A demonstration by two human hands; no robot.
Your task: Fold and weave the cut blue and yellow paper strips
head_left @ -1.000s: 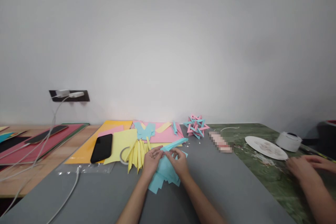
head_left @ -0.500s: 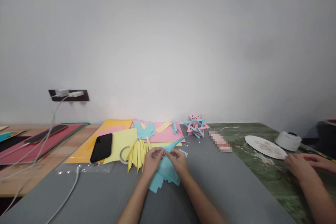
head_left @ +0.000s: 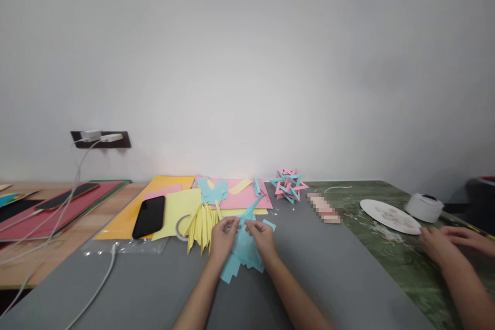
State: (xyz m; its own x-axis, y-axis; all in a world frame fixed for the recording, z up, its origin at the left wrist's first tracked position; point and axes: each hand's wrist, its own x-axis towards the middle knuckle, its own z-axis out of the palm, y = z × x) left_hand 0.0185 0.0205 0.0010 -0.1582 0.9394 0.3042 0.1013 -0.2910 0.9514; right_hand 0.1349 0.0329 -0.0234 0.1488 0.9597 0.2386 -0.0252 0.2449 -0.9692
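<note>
Between my two hands is a folded blue paper strip (head_left: 253,207), its pointed end reaching up and to the right. My left hand (head_left: 224,240) pinches it from the left side. From the right, my right hand (head_left: 262,237) pinches it too, fingertips close to those of the left. Below the hands, several blue paper pieces (head_left: 245,255) lie fanned out on the grey table surface, partly covered by my fingers. A bunch of folded yellow paper strips (head_left: 202,228) lies just left of my left hand.
Behind lie yellow (head_left: 181,209) and pink paper sheets (head_left: 247,197), a black phone (head_left: 149,217) and a pink-and-blue paper star ball (head_left: 289,185). At right, another person's hands (head_left: 441,245) are near a white plate (head_left: 390,216). A white cable (head_left: 98,289) crosses the left side.
The blue strip now points more steeply upward, and my fingertips have shifted slightly apart. The other person's hands stay near the plate.
</note>
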